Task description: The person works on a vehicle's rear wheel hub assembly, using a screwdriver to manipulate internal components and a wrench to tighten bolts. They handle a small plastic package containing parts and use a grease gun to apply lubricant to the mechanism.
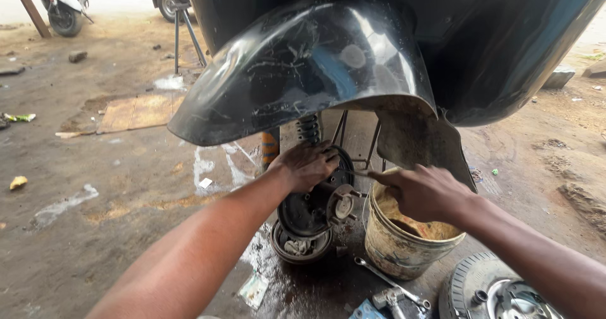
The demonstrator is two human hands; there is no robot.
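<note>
On the packed-dirt workshop floor [76, 230], a parked scooter with blue trim [62, 0] is seen at the far upper left, well apart from the work, and a flat wooden board [136, 112] lies on the ground nearer in. At the centre, a glossy black curved front mudguard [303, 66] is raised clear of the ground, evidently because the wheel has been taken off beneath it. The left hand [307, 165] is closed over the top edge of the round, dark, greasy brake plate [314, 205], apparently so that the plate is steadied on the fork below the coiled suspension spring [308, 128]. Directly under the plate, a shallow round metal pan [301, 244] is set on the floor, seemingly so that small parts are caught. To the right, the right hand [424, 193] is clenched around a thin metal tool [361, 174] whose tip is pointed at the plate; its exact kind cannot be told. Just below that hand, a stained cream plastic bucket [394, 246] holding muddy brown liquid is kept within reach. A long steel spanner [391, 285] lies on the wet floor, and the removed tyre and wheel [499, 290] is laid flat at the lower right.
</note>
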